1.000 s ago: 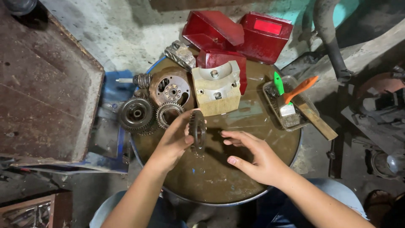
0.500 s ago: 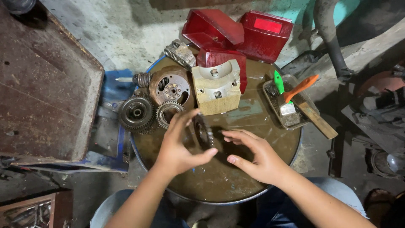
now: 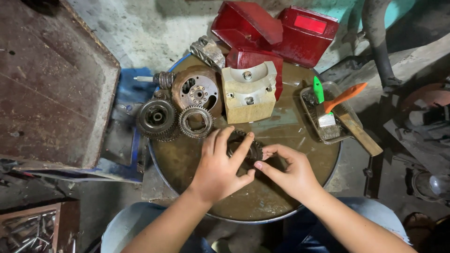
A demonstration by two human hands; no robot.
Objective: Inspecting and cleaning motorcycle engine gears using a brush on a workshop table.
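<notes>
1. Both hands meeting over the middle of the round tabletop (image 3: 187,168), just below the cream block (image 3: 249,93).
2. Left hand (image 3: 219,168) wrapped over a dark toothed gear (image 3: 255,149), fingers pressed around its near side; most of the gear hidden under the palm.
3. Right hand (image 3: 290,171) pinching the gear's right edge between thumb and fingertips.
4. Best handled with the gear kept low over the tabletop, teeth clear of skin, both hands sharing the weight; greasy metal likely to slip, so a firm wrap rather than a fingertip hold.
5. Left of the cream block: a rusty round plate (image 3: 197,93), and below it two loose gears (image 3: 157,118) (image 3: 196,122) sitting side by side at the tabletop's edge, close enough to be knocked by the left forearm.
6. Behind the cream block: red plastic covers (image 3: 276,33) piled together.
7. Right of the cream block: a clear tray (image 3: 307,110) holding an orange-handled brush (image 3: 337,103) and a green-handled tool (image 3: 318,90), well apart from the hands.
8. Far left of the cream block: a worn metal plate (image 3: 51,84), off the tabletop.
</notes>
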